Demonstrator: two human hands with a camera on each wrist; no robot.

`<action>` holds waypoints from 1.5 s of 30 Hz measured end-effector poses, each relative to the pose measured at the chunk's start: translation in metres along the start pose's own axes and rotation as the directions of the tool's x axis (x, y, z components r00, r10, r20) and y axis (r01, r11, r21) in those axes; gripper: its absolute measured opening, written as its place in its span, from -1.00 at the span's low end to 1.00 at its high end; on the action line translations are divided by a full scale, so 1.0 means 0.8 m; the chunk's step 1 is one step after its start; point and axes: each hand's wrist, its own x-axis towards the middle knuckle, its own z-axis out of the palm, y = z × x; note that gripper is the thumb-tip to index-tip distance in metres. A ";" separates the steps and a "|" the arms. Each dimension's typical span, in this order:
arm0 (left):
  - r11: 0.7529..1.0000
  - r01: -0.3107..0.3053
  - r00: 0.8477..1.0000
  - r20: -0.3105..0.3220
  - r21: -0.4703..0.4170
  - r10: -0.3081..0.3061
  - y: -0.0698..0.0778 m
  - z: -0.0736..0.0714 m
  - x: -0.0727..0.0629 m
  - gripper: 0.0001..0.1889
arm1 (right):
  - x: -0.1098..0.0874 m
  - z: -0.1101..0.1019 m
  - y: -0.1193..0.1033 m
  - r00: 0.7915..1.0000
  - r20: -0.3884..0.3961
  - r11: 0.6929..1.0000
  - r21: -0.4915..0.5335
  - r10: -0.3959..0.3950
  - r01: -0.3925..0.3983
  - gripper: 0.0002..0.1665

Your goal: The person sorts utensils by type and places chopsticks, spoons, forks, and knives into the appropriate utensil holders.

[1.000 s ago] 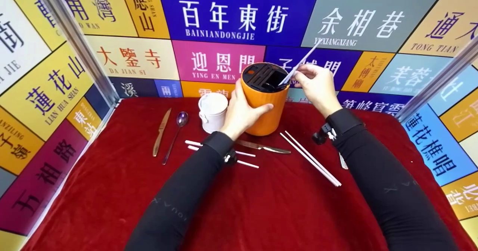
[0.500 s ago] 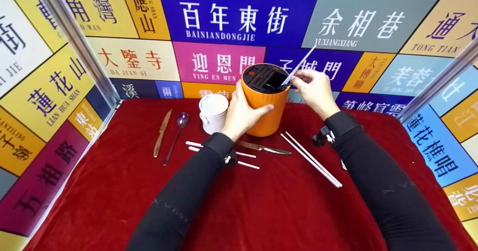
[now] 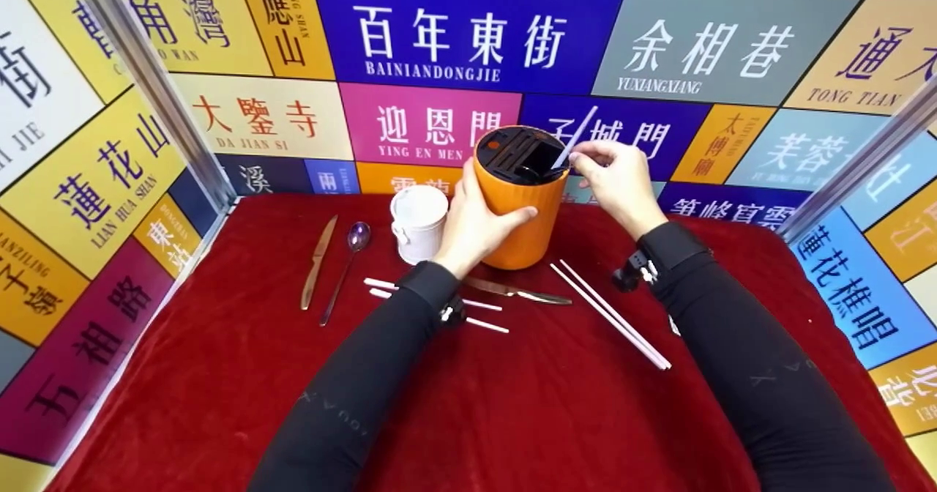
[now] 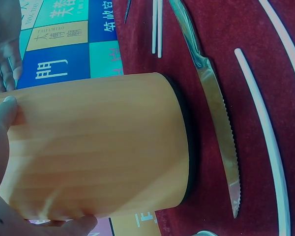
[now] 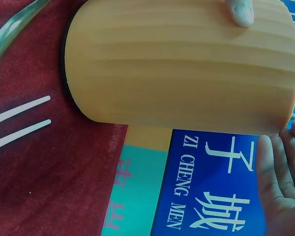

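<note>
My left hand (image 3: 479, 228) grips the side of an orange cutlery holder (image 3: 531, 221), its thumb across the front. The holder stands tilted, its black slotted top (image 3: 505, 157) facing up toward me. At the right of that top, my right hand (image 3: 618, 181) pinches white chopsticks (image 3: 578, 132), whose lower ends are down in the large opening. In the left wrist view, the left thumb (image 4: 5, 110) lies against the holder's ribbed wall. The right wrist view has the right fingers (image 5: 273, 167) beside the holder's top rim; the chopsticks are mostly hidden there.
A white lidded canister (image 3: 419, 221) stands left of the holder. Farther left lie a knife (image 3: 318, 261) and a spoon (image 3: 357, 237). Another knife (image 3: 538, 296) lies before the holder, near chopsticks (image 3: 487, 324) partly under my left wrist. More chopsticks (image 3: 618, 320) lie right. A printed wall rises behind.
The chopsticks in my right hand have sunk lower into the holder, less of them standing above the fingers. My left hand and the holder have stayed nearly still.
</note>
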 end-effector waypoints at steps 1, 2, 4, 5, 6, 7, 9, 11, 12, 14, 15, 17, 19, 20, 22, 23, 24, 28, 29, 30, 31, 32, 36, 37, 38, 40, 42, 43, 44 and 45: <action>1.000 0.000 1.000 0.000 -0.002 0.000 0.000 0.000 0.000 0.35 | -0.001 0.000 0.000 1.000 0.002 1.000 0.000 0.002 -0.002 -0.74; 1.000 0.000 1.000 0.000 -0.003 0.000 0.000 0.000 0.000 0.35 | -0.001 0.000 0.000 1.000 0.003 1.000 0.001 0.003 -0.003 -0.74; 1.000 -0.001 1.000 0.000 -0.004 0.001 -0.001 0.000 0.000 0.34 | -0.002 0.000 0.001 1.000 0.003 1.000 -0.001 0.004 -0.004 -0.74; 1.000 -0.002 1.000 0.000 -0.006 0.002 -0.001 0.001 0.000 0.34 | -0.002 0.000 0.001 1.000 0.004 1.000 -0.004 0.004 -0.004 -0.74; 1.000 -0.003 1.000 -0.001 -0.006 0.003 -0.001 0.001 0.000 0.34 | -0.002 -0.001 0.001 1.000 0.004 1.000 -0.008 0.003 -0.003 -0.74; 1.000 -0.003 1.000 -0.002 -0.007 0.003 -0.002 0.001 0.000 0.34 | -0.003 -0.002 0.001 1.000 0.005 1.000 -0.011 0.000 0.000 -0.74; 1.000 -0.003 1.000 -0.002 -0.004 0.003 -0.002 0.002 0.001 0.35 | -0.003 -0.004 0.001 1.000 0.007 1.000 -0.017 -0.004 0.004 -0.74; 1.000 -0.003 1.000 -0.005 0.000 0.003 -0.003 0.003 0.002 0.34 | -0.004 -0.007 -0.002 1.000 0.003 1.000 -0.025 -0.005 0.005 -0.75; 1.000 -0.002 1.000 -0.006 0.001 0.002 -0.003 0.003 0.002 0.35 | -0.004 -0.009 -0.003 1.000 0.001 1.000 -0.024 -0.008 0.008 -0.75; 1.000 -0.001 1.000 -0.009 0.003 0.001 -0.002 0.003 0.002 0.34 | -0.004 -0.014 -0.008 1.000 -0.004 1.000 -0.019 -0.012 0.012 -0.75; 1.000 -0.001 1.000 -0.010 0.003 0.001 -0.002 0.002 0.002 0.33 | -0.004 -0.018 -0.010 1.000 -0.009 1.000 -0.014 -0.015 0.015 -0.75; 1.000 0.002 1.000 -0.010 -0.002 -0.002 -0.002 0.002 0.002 0.33 | -0.005 -0.024 -0.015 1.000 -0.009 1.000 0.001 -0.022 0.022 -0.74; 1.000 0.005 1.000 -0.008 -0.002 -0.005 -0.001 0.002 0.002 0.33 | -0.005 -0.032 -0.020 1.000 -0.004 1.000 0.017 -0.026 0.026 -0.71; 1.000 0.007 1.000 -0.006 0.002 -0.007 -0.002 0.002 0.001 0.33 | -0.006 -0.036 -0.022 1.000 0.000 0.999 0.023 -0.028 0.028 -0.70; 1.000 0.009 1.000 -0.004 -0.001 -0.009 -0.001 0.001 0.001 0.33 | -0.006 -0.045 -0.026 0.999 0.013 0.999 0.026 -0.035 0.035 -0.67; 1.000 0.010 1.000 -0.003 0.000 -0.010 -0.001 0.001 0.001 0.33 | -0.006 -0.049 -0.028 0.999 0.019 0.999 0.021 -0.041 0.041 -0.67; 1.000 0.011 1.000 -0.002 -0.001 -0.011 -0.001 0.001 0.001 0.33 | -0.006 -0.053 -0.029 0.999 0.028 0.999 0.018 -0.044 0.043 -0.66; 1.000 0.011 1.000 -0.002 -0.004 -0.011 -0.002 0.002 0.002 0.33 | -0.009 -0.066 -0.032 0.996 0.058 0.998 -0.020 -0.065 0.066 -0.70; 1.000 0.012 1.000 -0.002 -0.002 -0.012 -0.002 0.002 0.002 0.33 | -0.010 -0.069 -0.031 0.995 0.066 0.997 -0.035 -0.068 0.070 -0.71; 1.000 0.013 1.000 -0.002 -0.001 -0.013 -0.002 0.003 0.002 0.33 | -0.012 -0.072 -0.031 0.995 0.076 0.997 -0.046 -0.066 0.069 -0.72; 1.000 0.015 1.000 -0.002 0.001 -0.015 -0.002 0.003 0.002 0.33 | -0.014 -0.075 -0.031 0.994 0.087 0.996 -0.060 -0.063 0.068 -0.73; 1.000 0.015 1.000 -0.001 0.004 -0.015 -0.002 0.003 0.002 0.33 | -0.017 -0.079 -0.031 0.993 0.102 0.995 -0.080 -0.055 0.064 -0.73; 1.000 0.019 1.000 0.003 0.009 -0.019 -0.002 0.003 0.002 0.34 | -0.028 -0.089 -0.027 0.983 0.181 0.985 -0.173 0.025 0.006 -0.68; 1.000 0.019 1.000 0.003 0.010 -0.019 -0.002 0.003 0.002 0.34 | -0.031 -0.091 -0.026 0.979 0.200 0.979 -0.204 0.048 -0.007 -0.67; 1.000 0.018 1.000 0.003 0.012 -0.018 -0.003 0.003 0.003 0.34 | -0.034 -0.093 -0.024 0.973 0.220 0.973 -0.232 0.070 -0.018 -0.66; 1.000 0.018 1.000 0.002 0.015 -0.018 -0.003 0.003 0.003 0.35 | -0.040 -0.096 -0.018 0.962 0.253 0.959 -0.280 0.107 -0.033 -0.68; 1.000 0.019 1.000 0.001 0.020 -0.019 -0.004 0.003 0.003 0.36 | -0.046 -0.098 -0.012 0.952 0.279 0.947 -0.318 0.130 -0.036 -0.69; 1.000 0.020 1.000 0.001 0.022 -0.020 -0.004 0.003 0.003 0.36 | -0.049 -0.099 -0.008 0.947 0.290 0.942 -0.334 0.137 -0.034 -0.69; 1.000 0.021 1.000 0.001 0.023 -0.021 -0.004 0.003 0.002 0.36 | -0.052 -0.100 -0.004 0.943 0.300 0.937 -0.347 0.144 -0.033 -0.69; 0.999 0.023 1.000 0.000 0.025 -0.023 -0.004 0.004 0.002 0.36 | -0.056 -0.101 0.000 0.940 0.309 0.933 -0.359 0.148 -0.030 -0.69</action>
